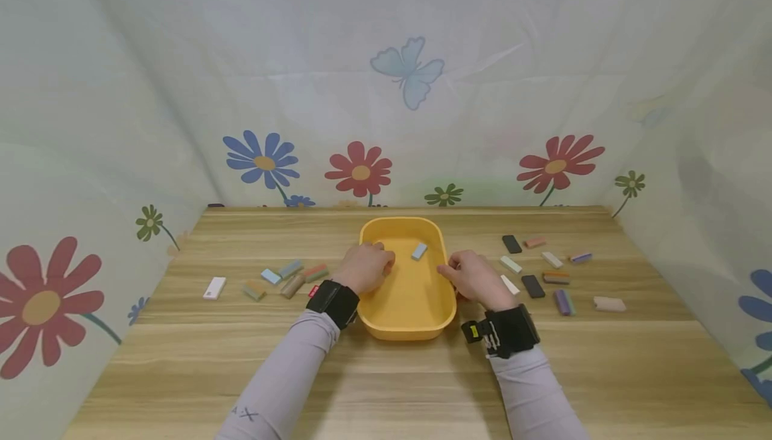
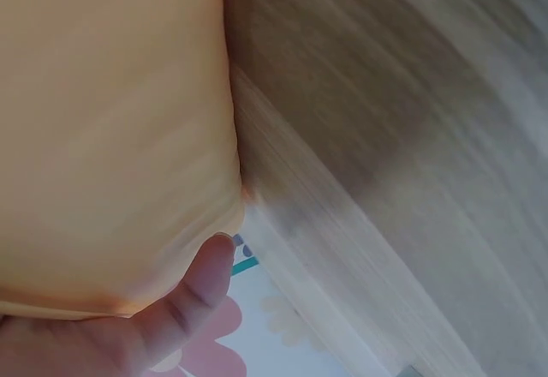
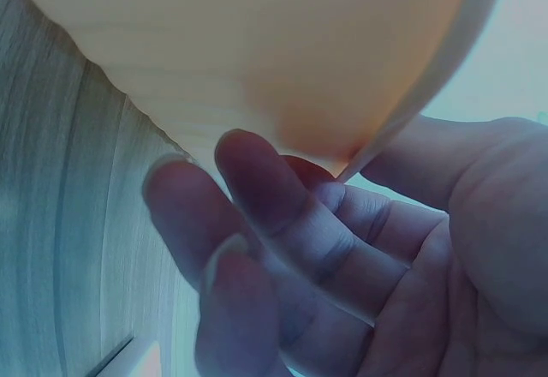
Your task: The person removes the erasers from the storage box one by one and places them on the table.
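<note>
A yellow plastic tray [image 1: 410,299] with rounded corners stands on the wooden table between both hands. Its left rim is gripped by my left hand [image 1: 364,268]; in the left wrist view a finger [image 2: 204,278] lies along the outside of the tray wall [image 2: 111,137]. On the opposite side, my right hand [image 1: 476,280] pinches the right rim. The right wrist view shows its thumb [image 3: 419,161] over the rim and several curled fingers against or beside the outer wall [image 3: 257,43]. Inside the tray, towards the back, lies a small light blue block [image 1: 419,251].
Left of the tray lie several small coloured blocks [image 1: 291,268] and a white one [image 1: 214,288]. More are scattered on the right, among them a black block [image 1: 533,286], a purple-and-green one [image 1: 564,302] and a beige one [image 1: 610,304]. A flower-printed curtain [image 1: 301,92] surrounds the table.
</note>
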The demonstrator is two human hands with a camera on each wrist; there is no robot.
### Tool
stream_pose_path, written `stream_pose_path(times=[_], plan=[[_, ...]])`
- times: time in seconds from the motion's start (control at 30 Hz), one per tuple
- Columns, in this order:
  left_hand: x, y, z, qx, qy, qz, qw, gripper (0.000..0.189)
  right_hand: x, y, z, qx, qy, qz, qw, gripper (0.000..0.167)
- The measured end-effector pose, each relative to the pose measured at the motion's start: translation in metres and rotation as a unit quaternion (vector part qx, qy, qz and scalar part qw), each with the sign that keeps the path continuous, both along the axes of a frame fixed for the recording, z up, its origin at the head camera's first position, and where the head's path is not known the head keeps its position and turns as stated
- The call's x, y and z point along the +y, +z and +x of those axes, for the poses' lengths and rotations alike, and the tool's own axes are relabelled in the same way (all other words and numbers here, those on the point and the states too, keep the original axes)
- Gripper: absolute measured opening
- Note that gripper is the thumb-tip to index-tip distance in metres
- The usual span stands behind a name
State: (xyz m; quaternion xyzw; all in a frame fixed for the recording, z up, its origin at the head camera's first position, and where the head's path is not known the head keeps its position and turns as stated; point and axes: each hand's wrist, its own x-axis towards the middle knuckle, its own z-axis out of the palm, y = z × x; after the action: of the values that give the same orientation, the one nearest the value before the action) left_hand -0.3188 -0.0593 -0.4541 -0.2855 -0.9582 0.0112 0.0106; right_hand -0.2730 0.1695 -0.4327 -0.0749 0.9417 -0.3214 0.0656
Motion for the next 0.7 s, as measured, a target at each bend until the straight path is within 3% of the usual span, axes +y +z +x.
stream_pose_path(times=[0.3,0.7], plan=[[-0.004,-0.007,-0.003,-0.011,-0.003,0.010,0.9999,0.011,-0.003,-0.002,0.002,-0.006,-0.003,-0.006,1.0000,0.025],[-0.005,-0.011,-0.008,0.005,-0.012,0.089,0.9959,0.010,-0.002,-0.001,0.003,-0.014,-0.007,-0.011,0.9998,0.026]])
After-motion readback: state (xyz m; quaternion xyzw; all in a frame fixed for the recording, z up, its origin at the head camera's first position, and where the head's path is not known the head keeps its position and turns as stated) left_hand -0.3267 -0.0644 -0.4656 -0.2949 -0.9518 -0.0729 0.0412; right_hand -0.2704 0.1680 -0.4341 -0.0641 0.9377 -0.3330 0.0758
